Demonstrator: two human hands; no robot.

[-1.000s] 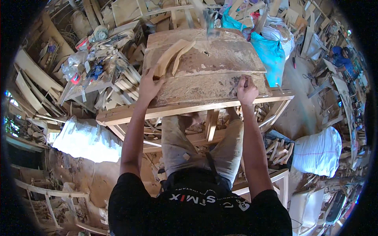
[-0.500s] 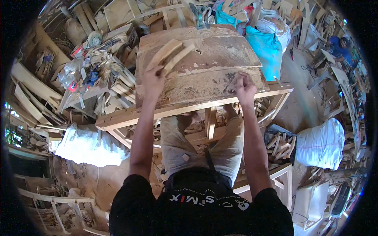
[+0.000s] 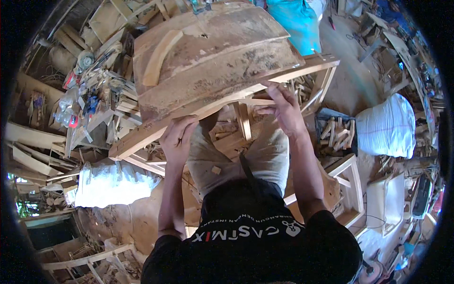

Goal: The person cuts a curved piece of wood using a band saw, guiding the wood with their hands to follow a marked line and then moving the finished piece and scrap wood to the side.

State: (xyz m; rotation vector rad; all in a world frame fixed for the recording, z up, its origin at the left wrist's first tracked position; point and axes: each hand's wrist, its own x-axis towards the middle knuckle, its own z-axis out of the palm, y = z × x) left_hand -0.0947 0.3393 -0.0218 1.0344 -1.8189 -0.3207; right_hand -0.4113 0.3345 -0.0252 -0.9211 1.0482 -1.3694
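A thin, curved wooden strip (image 3: 254,101) runs along the near side of a wooden frame's front rail (image 3: 142,139). My right hand (image 3: 285,109) has the strip's right end between thumb and fingers, with the index finger stretched toward the rail. My left hand (image 3: 177,137) is closed at the strip's left end, against the rail; its fingertips are partly hidden. Beyond the rail, a broader curved piece of wood (image 3: 161,57) lies on the dusty, stained board tabletop (image 3: 227,61).
Scrap wood (image 3: 106,71) is piled at the left, with a plastic bottle (image 3: 66,116). White sacks stand at the left (image 3: 113,184) and right (image 3: 385,125); a turquoise sack (image 3: 295,23) is behind the table. A crate of offcuts (image 3: 336,132) sits right of my legs.
The broader curved piece has left my left hand and lies on the tabletop. Both hands have come nearer to me, with the thin strip between them. The view has shifted.
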